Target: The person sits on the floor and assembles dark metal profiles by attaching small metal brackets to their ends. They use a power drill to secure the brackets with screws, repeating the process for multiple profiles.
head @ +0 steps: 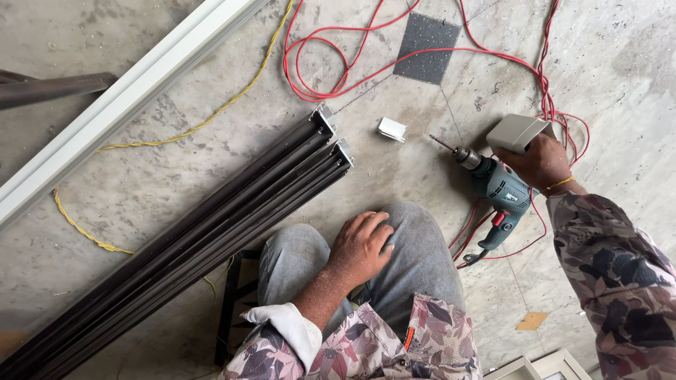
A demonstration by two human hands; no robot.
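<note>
From my remote seat, looking down through the head camera: at far left a long white frame rail (120, 98) runs diagonally across the concrete floor (176, 176), with a yellow cord (211, 116) snaking under it. Beside it lies a bundle of dark brown metal profiles (211, 232), long axis running from lower left up to upper right, their capped ends (332, 137) pointing toward a small white bracket (392, 129) that sits apart from them on the floor.

At centre, my left hand (362, 246) rests flat, fingers loosely spread and holding nothing, on the grey-trousered knee (415, 239).

Further right, an electric drill (496, 190) lies on the floor, its bit (443, 143) aimed up and to the left, toward the bracket; its handle trails down toward a red cable (366, 53) that loops across the upper floor past a dark square patch (426, 48).

My right hand (539, 163) hovers just over the drill's body, closed around a pale grey rectangular block (517, 132), a yellow band at the wrist. The drill sits directly beneath and just left of this hand, well nearer to it than to the left one. Whether the hand touches the drill, I cannot tell.
</note>
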